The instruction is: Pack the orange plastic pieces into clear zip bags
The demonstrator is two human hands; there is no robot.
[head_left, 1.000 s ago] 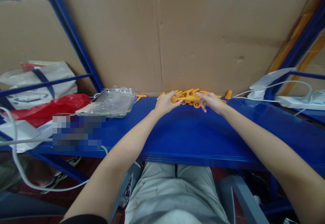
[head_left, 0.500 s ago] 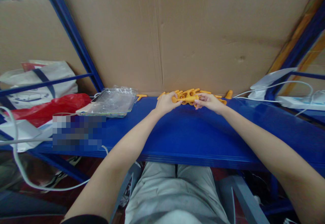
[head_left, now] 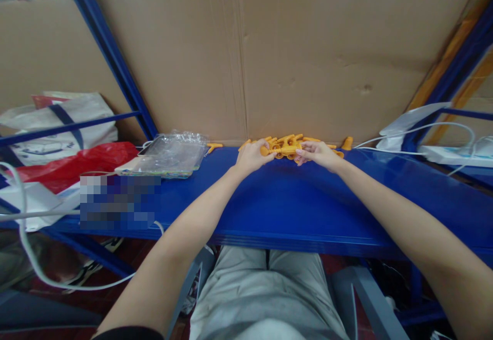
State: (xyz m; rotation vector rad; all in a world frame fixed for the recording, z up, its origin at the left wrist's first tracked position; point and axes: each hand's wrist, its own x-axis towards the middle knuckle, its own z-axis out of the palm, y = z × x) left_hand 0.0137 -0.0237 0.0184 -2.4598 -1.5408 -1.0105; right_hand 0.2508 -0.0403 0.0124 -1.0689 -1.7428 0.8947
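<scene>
1. The left hand (head_left: pixel 252 156) has its fingers curled shut around one end of an orange plastic piece (head_left: pixel 280 150).
2. The right hand (head_left: pixel 318 154) pinches the other end; its fingertips look closed on it, though they are small in view.
3. The piece sits just above a pile of orange parts (head_left: pixel 292 141) at the back of a blue shelf (head_left: pixel 292 201), against cardboard (head_left: pixel 300 57).
4. A clear plastic bag (head_left: pixel 171 153) lies to the left, and white cables (head_left: pixel 423 134) to the right.
</scene>
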